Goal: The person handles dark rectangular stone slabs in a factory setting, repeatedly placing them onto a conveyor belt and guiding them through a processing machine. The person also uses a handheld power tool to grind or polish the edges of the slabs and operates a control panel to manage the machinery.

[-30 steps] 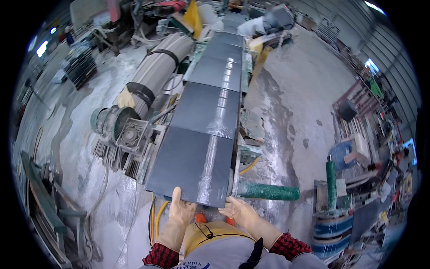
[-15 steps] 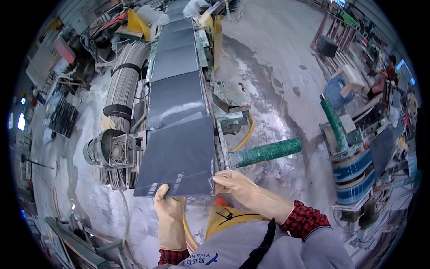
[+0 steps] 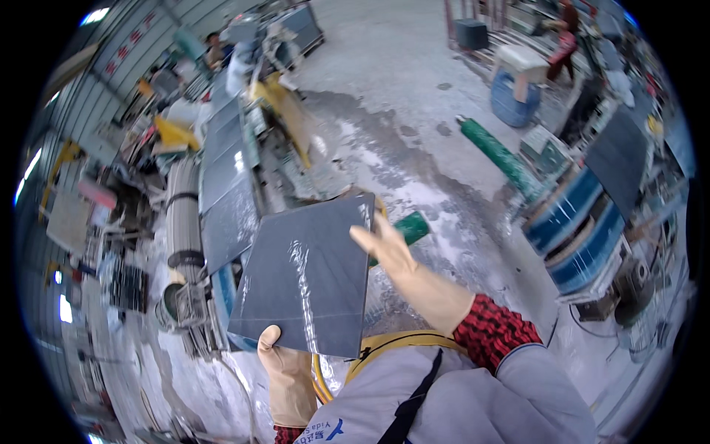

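Note:
A dark grey stone tile [image 3: 307,277] with a wet streak of glare down its face is held tilted in front of my body. My left hand [image 3: 285,370], in a cream rubber glove, grips its near edge with the thumb on top and the fingers hidden underneath. At the far right edge my right hand [image 3: 392,251], gloved the same way, has its thumb over the face and its fingers behind the edge. Beyond the tile, more dark tiles [image 3: 222,185] lie in a row on a conveyor.
A motor with gearbox [image 3: 185,307] and a strapped bundle of strips [image 3: 183,214] flank the conveyor. Two green rollers, one [image 3: 499,159] at the right, jut out. Blue-rimmed drums [image 3: 569,229] and a leaning slab [image 3: 617,159] stand right. A person [image 3: 563,41] is far right.
The tile has come off the conveyor's near end and is tilted up in my hands. My right hand has slid up its right edge. The view has swung to the right.

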{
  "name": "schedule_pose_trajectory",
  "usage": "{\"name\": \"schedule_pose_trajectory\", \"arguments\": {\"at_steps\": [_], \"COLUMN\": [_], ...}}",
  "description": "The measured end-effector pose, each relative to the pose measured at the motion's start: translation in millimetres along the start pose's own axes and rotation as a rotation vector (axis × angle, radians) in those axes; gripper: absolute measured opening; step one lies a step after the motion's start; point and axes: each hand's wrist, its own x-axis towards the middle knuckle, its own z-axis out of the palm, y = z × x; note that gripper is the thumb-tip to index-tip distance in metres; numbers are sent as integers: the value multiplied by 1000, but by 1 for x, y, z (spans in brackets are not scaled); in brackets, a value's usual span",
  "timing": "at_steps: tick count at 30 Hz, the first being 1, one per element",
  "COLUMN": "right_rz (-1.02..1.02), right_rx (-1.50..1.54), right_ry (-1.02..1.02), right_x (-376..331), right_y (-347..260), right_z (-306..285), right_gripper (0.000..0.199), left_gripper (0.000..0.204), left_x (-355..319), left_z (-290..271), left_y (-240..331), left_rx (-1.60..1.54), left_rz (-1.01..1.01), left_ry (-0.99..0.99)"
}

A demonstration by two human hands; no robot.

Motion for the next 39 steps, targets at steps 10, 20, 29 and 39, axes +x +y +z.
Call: {"name": "schedule_pose_trajectory", "arguments": {"at_steps": [10, 20, 29, 39], "right_rz": [335, 90, -248, -407], "right_rx": [388, 752, 696, 829], "right_ry": [363, 520, 1159, 1327], "right_x": [-56, -120, -116, -113], "right_y": [-91, -131, -138, -134], "right_z": [-207, -300, -319, -389], "right_gripper": [53, 28, 17, 25], "left_gripper": [62, 36, 58, 56], "left_x": [47, 176, 164, 172], "left_z": [120, 223, 343, 351], "left_y": [-157, -323, -448, -586], "left_rx": [44, 186, 578, 813], "left_rz": [-493, -1048, -1110, -1030], "left_ry": [-156, -514, -681, -1042]}}
